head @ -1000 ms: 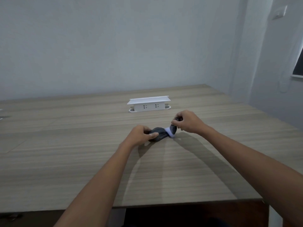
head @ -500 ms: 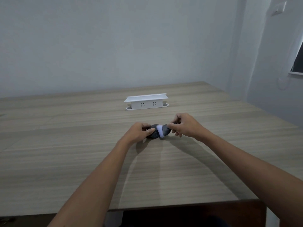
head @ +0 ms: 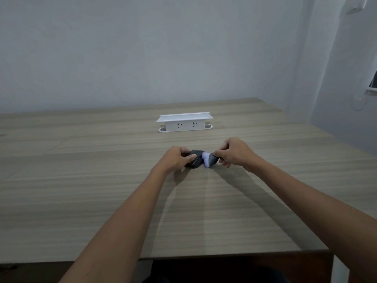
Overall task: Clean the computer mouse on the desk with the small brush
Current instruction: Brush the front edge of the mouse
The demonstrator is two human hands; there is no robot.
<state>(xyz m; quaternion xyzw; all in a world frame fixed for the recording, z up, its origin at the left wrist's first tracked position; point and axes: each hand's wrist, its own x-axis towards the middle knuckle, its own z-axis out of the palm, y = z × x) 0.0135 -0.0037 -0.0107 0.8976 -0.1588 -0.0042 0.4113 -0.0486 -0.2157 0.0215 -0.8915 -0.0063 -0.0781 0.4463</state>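
Observation:
A dark grey computer mouse (head: pixel 195 160) lies on the wooden desk (head: pixel 102 190) near its middle. My left hand (head: pixel 177 159) grips the mouse from its left side, fingers curled over it. My right hand (head: pixel 234 153) pinches a small brush (head: pixel 209 160) with a dark body and pale lilac-white bristles. The bristles press against the right end of the mouse, down near the desk surface. Part of the mouse is hidden under my left fingers.
A white power-socket box (head: pixel 185 121) with two outlets stands on the desk behind my hands. The desk's front edge (head: pixel 224 254) runs close to me, its right edge (head: pixel 326 131) near the wall.
The brush in my right hand has swept along the right end of the mouse, bristles now lower toward the desk. My left hand keeps its grip on the mouse.

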